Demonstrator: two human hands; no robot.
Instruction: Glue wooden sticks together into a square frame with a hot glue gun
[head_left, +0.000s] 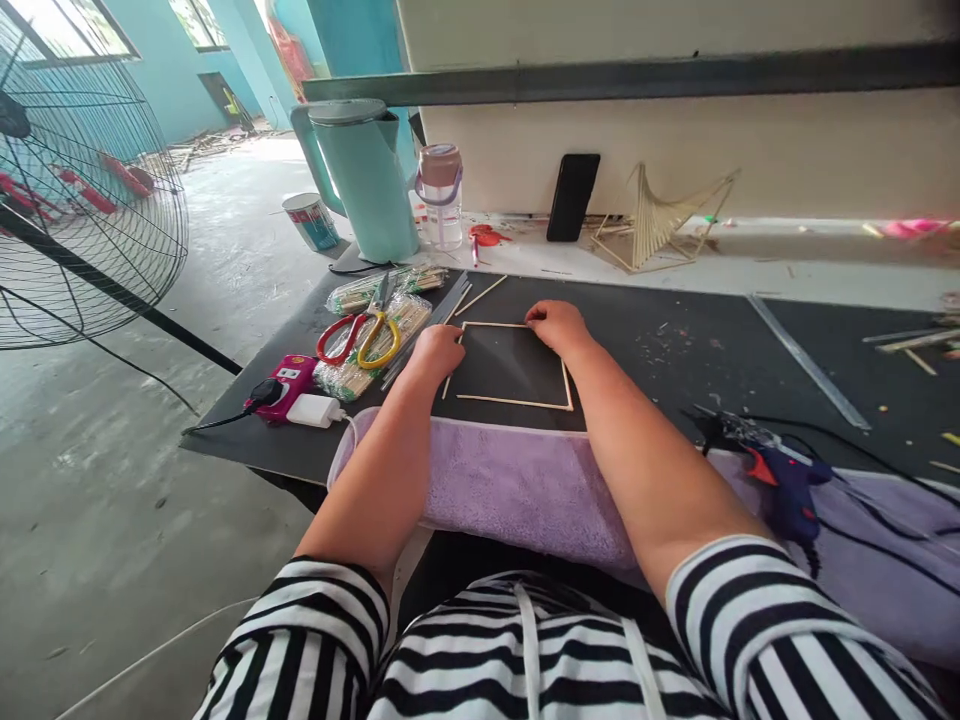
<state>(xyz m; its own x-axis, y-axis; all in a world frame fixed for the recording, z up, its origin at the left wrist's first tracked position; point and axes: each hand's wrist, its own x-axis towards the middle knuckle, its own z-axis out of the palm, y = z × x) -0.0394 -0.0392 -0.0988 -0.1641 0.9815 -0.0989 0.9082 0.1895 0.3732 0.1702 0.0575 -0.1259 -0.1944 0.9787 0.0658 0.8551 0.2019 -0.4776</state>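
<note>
Thin wooden sticks lie on the black board [637, 380] in a square outline between my hands. My left hand [439, 350] pinches the upper left corner, where the left stick [448, 386] meets the top stick [491, 324]. At the top stick's other end, my right hand [559, 325] has its fingertips closed on the upper right corner. The right stick [567, 385] joins the bottom stick [514, 402] at the near right. A small gap shows at the near left corner. My fingers hide both far joints.
Scissors [379, 340] lie on bagged sticks [341, 380] at left, beside a pink power strip [289, 380]. A glue gun [787, 485] rests at right. Behind stand a pitcher [364, 180], bottle [441, 200], phone [574, 198] and stick model [660, 225]. A fan [82, 200] is far left.
</note>
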